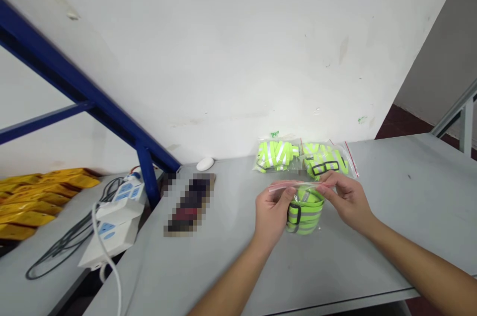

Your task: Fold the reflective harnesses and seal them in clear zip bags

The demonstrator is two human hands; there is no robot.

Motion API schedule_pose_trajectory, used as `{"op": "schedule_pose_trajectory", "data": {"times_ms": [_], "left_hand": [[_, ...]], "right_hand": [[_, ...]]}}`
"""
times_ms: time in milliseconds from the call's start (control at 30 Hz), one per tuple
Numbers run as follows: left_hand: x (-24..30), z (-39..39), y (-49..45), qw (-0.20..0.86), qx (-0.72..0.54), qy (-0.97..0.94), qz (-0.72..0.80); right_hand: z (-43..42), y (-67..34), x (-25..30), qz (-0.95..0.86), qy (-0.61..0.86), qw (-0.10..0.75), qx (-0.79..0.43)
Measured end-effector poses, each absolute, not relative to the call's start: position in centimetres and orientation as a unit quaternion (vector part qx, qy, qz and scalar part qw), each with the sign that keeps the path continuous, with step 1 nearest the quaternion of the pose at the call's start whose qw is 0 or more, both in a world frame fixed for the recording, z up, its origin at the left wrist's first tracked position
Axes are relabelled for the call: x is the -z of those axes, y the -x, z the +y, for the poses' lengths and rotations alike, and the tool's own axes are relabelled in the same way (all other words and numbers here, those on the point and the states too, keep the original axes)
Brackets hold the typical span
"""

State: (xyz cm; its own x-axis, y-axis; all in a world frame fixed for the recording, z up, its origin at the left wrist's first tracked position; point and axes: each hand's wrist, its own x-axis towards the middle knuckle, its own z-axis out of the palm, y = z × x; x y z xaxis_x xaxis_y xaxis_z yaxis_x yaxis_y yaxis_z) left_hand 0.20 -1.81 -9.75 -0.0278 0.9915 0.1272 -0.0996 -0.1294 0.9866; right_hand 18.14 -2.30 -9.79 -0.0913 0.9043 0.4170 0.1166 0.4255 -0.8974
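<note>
My left hand and my right hand both pinch the top edge of a clear zip bag with a red seal strip. Inside it lies a folded neon-green reflective band with a black buckle. I hold the bag just above the grey table, in the middle. Behind it, against the wall, lie two more clear bags of green reflective bands.
A dark flat blurred object lies on the table to the left, with a small white oval object behind it. Further left are white power strips with cables, a blue metal frame and yellow items.
</note>
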Motion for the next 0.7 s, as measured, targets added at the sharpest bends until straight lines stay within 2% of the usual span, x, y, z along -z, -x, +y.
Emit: {"op": "schedule_pose_trajectory", "data": {"times_ms": [267, 567, 700], "left_hand": [[10.2, -2.7, -1.1, 0.463, -0.567, -0.477, 0.487], [10.3, -2.9, -1.4, 0.542, -0.564, -0.46, 0.421], [10.0, -3.0, -1.5, 0.538, -0.568, -0.468, 0.411]], "right_hand": [[-2.3, -17.8, 9.6, -0.658, 0.4, 0.528, -0.359], [-2.2, -18.1, 9.7, -0.617, 0.423, 0.517, -0.415], [-1.8, -18.3, 9.5, -0.626, 0.423, 0.496, -0.427]]}}
